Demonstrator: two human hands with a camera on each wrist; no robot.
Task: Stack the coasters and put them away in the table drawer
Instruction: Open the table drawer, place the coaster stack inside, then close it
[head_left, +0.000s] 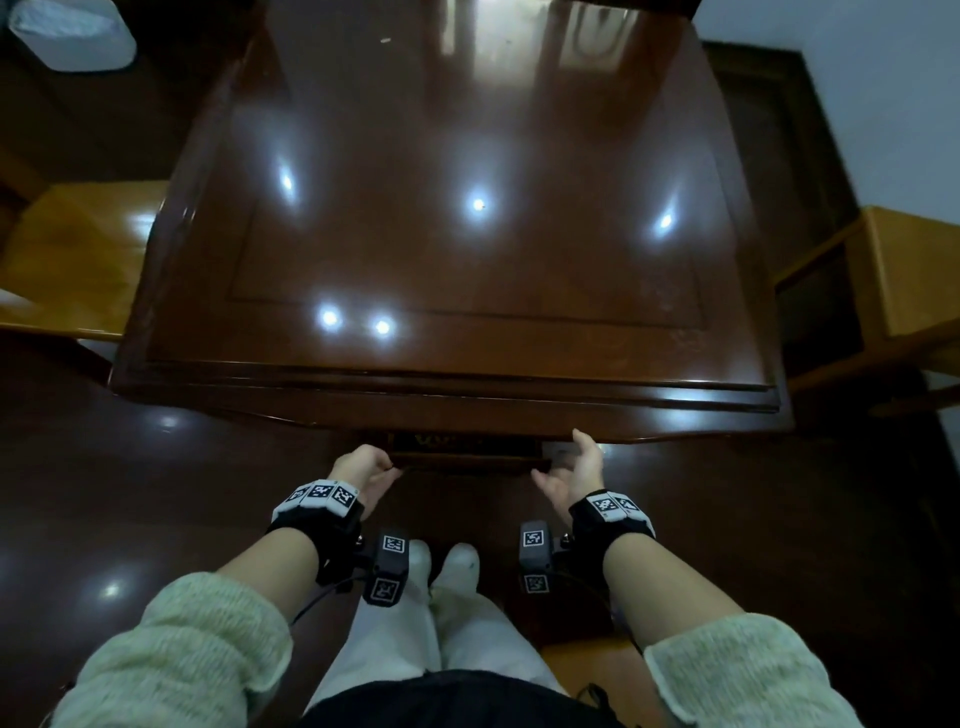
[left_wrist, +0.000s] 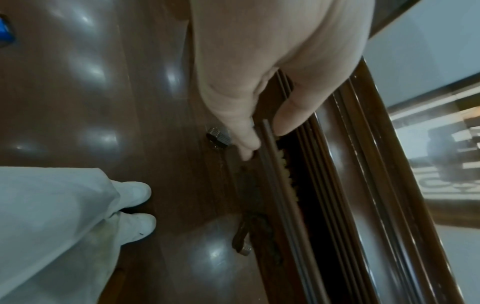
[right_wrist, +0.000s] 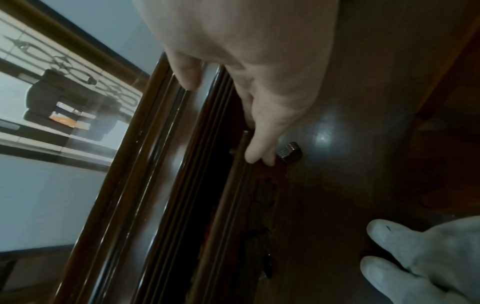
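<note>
The dark wooden table (head_left: 467, 234) has a shallow drawer (head_left: 467, 460) under its front edge, open by a narrow gap. Inside the gap shows a pale woven edge, likely the coasters (left_wrist: 284, 174); the rest of them is hidden. My left hand (head_left: 366, 467) is at the drawer's left end and pinches the drawer front (left_wrist: 275, 185), thumb over the top edge and fingers (left_wrist: 248, 144) on the outer face. At the right end, my right hand (head_left: 571, 470) has straight fingers (right_wrist: 257, 150) against the drawer front (right_wrist: 228, 195) and its thumb up on the table's edge.
A metal pull (left_wrist: 241, 232) hangs on the drawer front. Yellow wooden chairs stand to the left (head_left: 78, 249) and right (head_left: 909, 270) of the table. A white bin (head_left: 72, 36) is at the far left. My white-socked feet (head_left: 447, 561) stand on the dark floor below the drawer.
</note>
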